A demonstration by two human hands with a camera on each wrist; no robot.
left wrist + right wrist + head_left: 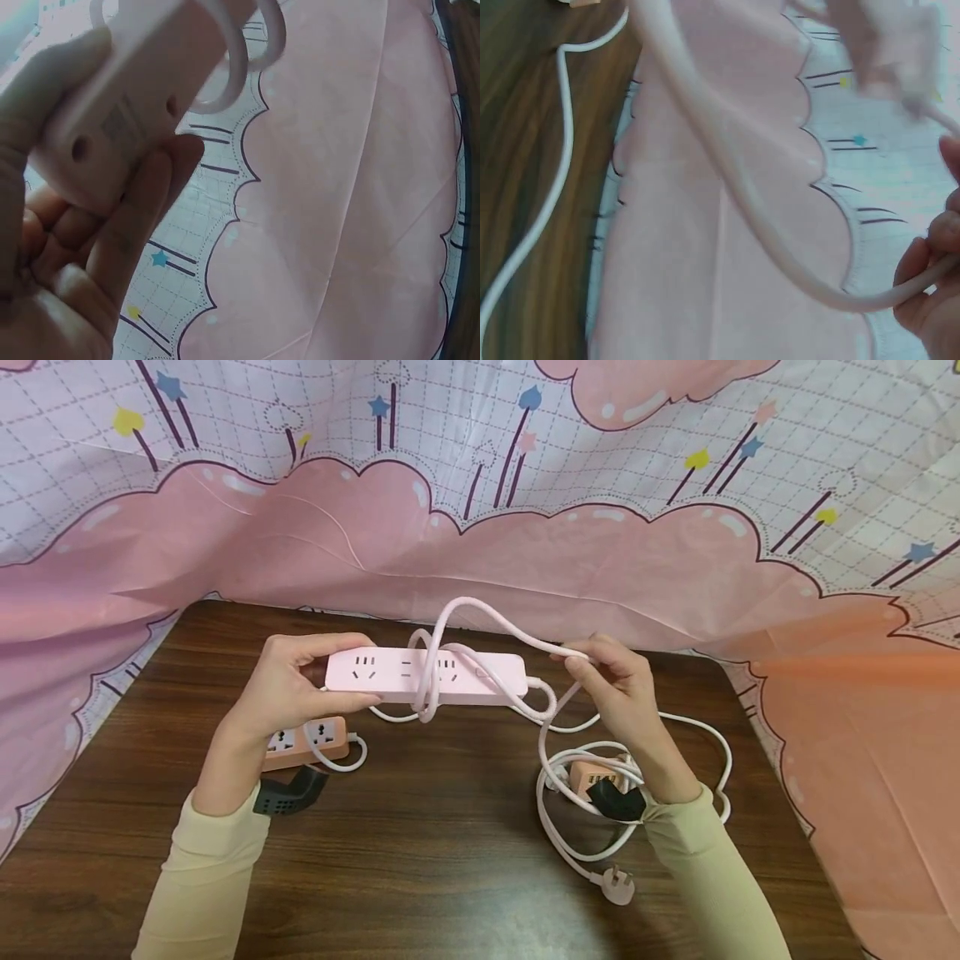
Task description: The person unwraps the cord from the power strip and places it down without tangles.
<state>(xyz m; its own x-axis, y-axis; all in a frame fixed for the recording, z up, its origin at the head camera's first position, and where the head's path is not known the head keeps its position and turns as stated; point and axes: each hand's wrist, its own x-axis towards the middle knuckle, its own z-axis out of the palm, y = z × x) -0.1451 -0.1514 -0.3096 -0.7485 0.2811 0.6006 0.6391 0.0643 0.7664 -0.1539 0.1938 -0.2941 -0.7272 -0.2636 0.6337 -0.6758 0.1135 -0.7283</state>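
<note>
A pink power strip (390, 672) is held up level above the table, its sockets facing the head camera. My left hand (273, 681) grips its left end, thumb and fingers on opposite long edges. In the left wrist view the strip's underside (124, 124) shows, with screw holes and a label. The pink cord (491, 608) loops around the strip's middle and arches over to the right. My right hand (618, 681) pinches this cord between thumb and fingers; the right wrist view shows the cord (739, 184) curving into the fingertips. From there it hangs toward loose coils.
An orange power strip (302, 758) lies behind my left wrist on the dark wooden table (420, 860). Near my right wrist, an orange block (588, 774) with ports sits among white cord coils (551, 827). A three-pin plug (618, 887) lies in front. Patterned cloth (480, 556) hangs behind the table.
</note>
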